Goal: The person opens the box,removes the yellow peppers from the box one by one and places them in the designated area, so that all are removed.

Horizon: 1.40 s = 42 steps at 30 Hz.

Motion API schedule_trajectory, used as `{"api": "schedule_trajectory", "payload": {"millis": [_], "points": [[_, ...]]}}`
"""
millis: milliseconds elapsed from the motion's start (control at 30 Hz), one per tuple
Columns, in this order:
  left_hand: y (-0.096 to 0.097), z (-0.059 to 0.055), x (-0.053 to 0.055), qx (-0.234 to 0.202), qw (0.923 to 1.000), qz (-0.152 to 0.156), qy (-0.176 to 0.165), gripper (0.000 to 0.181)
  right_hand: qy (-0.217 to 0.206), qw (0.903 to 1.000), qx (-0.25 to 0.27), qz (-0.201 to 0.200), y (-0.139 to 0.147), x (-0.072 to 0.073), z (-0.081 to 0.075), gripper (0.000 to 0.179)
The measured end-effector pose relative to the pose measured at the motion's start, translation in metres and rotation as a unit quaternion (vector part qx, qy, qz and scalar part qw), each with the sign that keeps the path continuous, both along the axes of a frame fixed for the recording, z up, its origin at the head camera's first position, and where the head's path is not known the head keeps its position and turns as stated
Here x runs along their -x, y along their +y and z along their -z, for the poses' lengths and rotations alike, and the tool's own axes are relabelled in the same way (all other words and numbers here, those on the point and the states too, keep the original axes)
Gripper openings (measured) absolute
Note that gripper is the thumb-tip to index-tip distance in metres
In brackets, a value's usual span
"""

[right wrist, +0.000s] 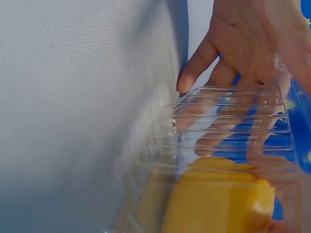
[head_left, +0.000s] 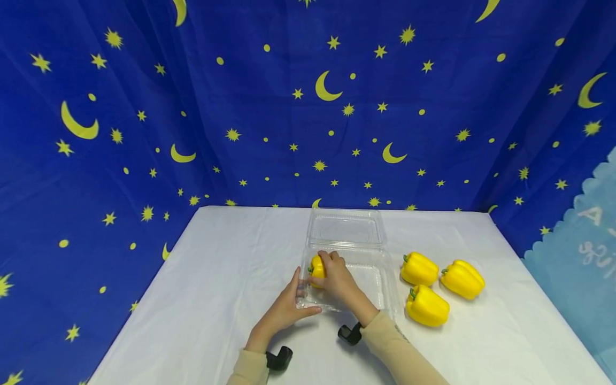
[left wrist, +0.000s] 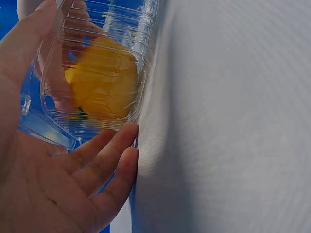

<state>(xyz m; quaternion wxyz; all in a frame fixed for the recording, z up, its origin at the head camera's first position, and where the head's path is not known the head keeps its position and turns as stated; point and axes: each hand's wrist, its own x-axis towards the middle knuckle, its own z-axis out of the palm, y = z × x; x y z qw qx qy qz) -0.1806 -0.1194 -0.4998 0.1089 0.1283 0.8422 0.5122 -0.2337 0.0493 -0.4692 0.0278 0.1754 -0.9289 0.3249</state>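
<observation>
A clear plastic clamshell container [head_left: 366, 278] stands on the table with its lid [head_left: 345, 227] folded back. Inside its left part is a yellow bell pepper [head_left: 317, 270], gripped from above by my right hand [head_left: 338, 278]. My left hand [head_left: 285, 306] steadies the container's near left corner, thumb along the front and fairly straight fingers at the left side. Through the ribbed plastic wall the left wrist view shows the pepper [left wrist: 104, 77] blurred, with the left fingers [left wrist: 104, 162] beside the wall. In the right wrist view the pepper [right wrist: 218, 199] also shows through the plastic.
Right of the container lie three more yellow bell peppers: one at the back [head_left: 420, 269], one farther right [head_left: 463, 279] and one nearer [head_left: 427, 306]. A white cloth covers the table [head_left: 202, 299]. Blue star-and-moon curtains [head_left: 269, 117] hang behind and at the sides.
</observation>
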Motion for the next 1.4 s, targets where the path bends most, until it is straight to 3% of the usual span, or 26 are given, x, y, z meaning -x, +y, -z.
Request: {"api": "schedule_trajectory", "payload": {"millis": [1000,1400], "points": [[0.0001,0.0031,0.0003,-0.001,1.0000,0.000,0.002,0.113,0.018,0.9980,0.045,0.040,-0.0029,-0.0057,0.0017,0.068],[0.0010,0.0036,-0.0008,-0.001,1.0000,-0.008,-0.001,0.112,-0.002,0.9969,0.071,0.036,-0.0006,-0.0018,0.0054,0.068]]}}
